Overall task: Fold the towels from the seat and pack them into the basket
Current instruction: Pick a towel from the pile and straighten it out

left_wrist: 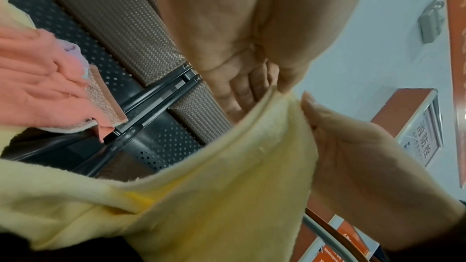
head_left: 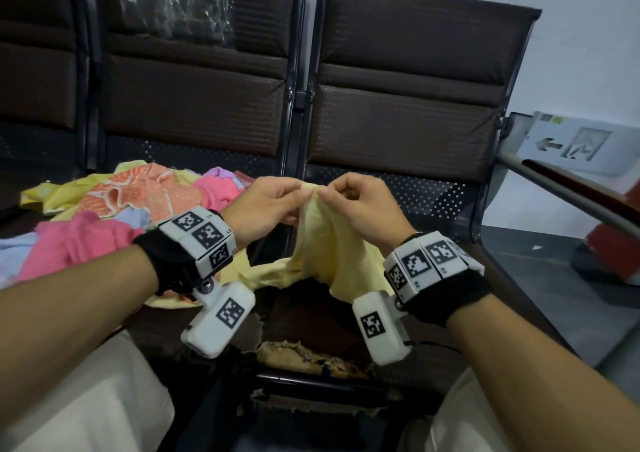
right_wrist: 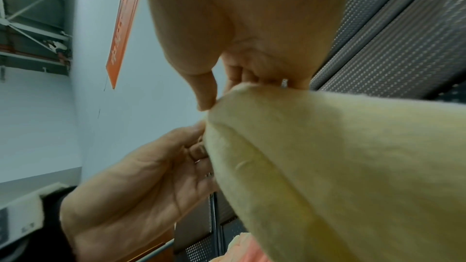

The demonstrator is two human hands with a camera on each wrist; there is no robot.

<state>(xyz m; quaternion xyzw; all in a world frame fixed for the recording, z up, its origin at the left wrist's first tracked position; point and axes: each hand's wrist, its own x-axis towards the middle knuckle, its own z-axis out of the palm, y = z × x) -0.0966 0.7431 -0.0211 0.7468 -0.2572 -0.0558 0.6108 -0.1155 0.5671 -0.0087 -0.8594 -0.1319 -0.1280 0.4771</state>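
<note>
Centrally, both of my hands hold one pale yellow towel [head_left: 322,243] raised above the dark seat [head_left: 311,320] in front of me. My left hand [head_left: 266,205] pinches the towel's top edge between thumb and curled fingers, and my right hand [head_left: 360,205] pinches the same edge just beside it, so that the two thumbs nearly touch. From this shared grip the cloth hangs down in loose folds, and its lower part trails onto the seat cushion.

Left wrist view: the hemmed edge of the yellow towel [left_wrist: 227,176] runs up into my left fingers [left_wrist: 242,91], with the right hand [left_wrist: 353,146] gripping from the other side.

Right wrist view: my right thumb [right_wrist: 204,91] presses against the bunched towel [right_wrist: 327,166], and the left hand [right_wrist: 141,186] meets the cloth from below.

To the left, on the neighbouring seat, lies a pile of unfolded towels [head_left: 114,216] in pink, orange, yellow, lilac and light blue. A white sign with an arrow [head_left: 571,143] stands at the right against the wall. No basket shows in any view.
</note>
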